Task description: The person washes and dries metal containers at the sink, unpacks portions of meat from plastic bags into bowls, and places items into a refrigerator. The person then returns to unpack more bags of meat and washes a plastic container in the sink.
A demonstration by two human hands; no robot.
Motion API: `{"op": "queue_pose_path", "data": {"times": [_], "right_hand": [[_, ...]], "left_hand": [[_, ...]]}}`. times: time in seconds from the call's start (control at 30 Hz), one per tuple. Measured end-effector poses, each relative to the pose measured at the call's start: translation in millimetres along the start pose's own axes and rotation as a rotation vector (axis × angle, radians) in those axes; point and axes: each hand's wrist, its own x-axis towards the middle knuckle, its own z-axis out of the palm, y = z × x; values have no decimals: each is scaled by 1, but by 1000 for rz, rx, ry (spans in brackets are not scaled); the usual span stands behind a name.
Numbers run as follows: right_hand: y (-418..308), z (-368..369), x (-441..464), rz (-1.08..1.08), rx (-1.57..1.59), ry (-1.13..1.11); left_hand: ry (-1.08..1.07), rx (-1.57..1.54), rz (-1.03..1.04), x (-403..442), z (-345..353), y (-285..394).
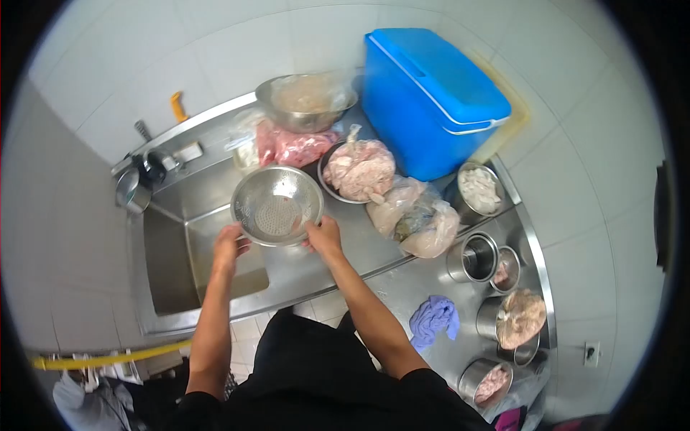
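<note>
A round metal colander [277, 205] with small holes in its base is held over the right edge of the sink [172, 266]. My left hand [228, 248] grips its lower left rim, and my right hand [323, 235] grips its lower right rim. Nothing but a few small bits shows inside the colander. Just behind it lies a clear bag of pinkish-red meat [295, 146]. Right of the colander, a bowl of pale raw meat [359, 170] stands beside knotted plastic bags [417, 219].
A metal bowl with a plastic bag [305, 104] stands by the wall, left of a blue cooler [431, 100]. Several metal pots, one with white pieces [480, 190], line the right side. A purple cloth [433, 321] lies on the counter. The faucet [169, 161] is behind the sink.
</note>
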Motion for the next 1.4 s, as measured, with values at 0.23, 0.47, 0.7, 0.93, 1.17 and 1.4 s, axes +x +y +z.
{"op": "queue_pose_path", "data": {"times": [0.23,0.47,0.7,0.93,1.17,1.4], "right_hand": [[-1,-65,-52,-8,-192,93],[66,69,-46,43,-379,1],[133,143,5,392,-193,-8],[136,225,96,608,33,-264],[124,264,109,335,-452,-230],[59,262,80,-931,-935,14]], "left_hand": [[56,-542,-268,157,11,-123],[-34,-850,-334,312,-52,-97],[-350,-869,-267,327,-69,-134],[-300,633,-73,279,-176,-163],[-320,434,-208,234,-250,-175],[-267,-20,-303,233,-190,-179]]}}
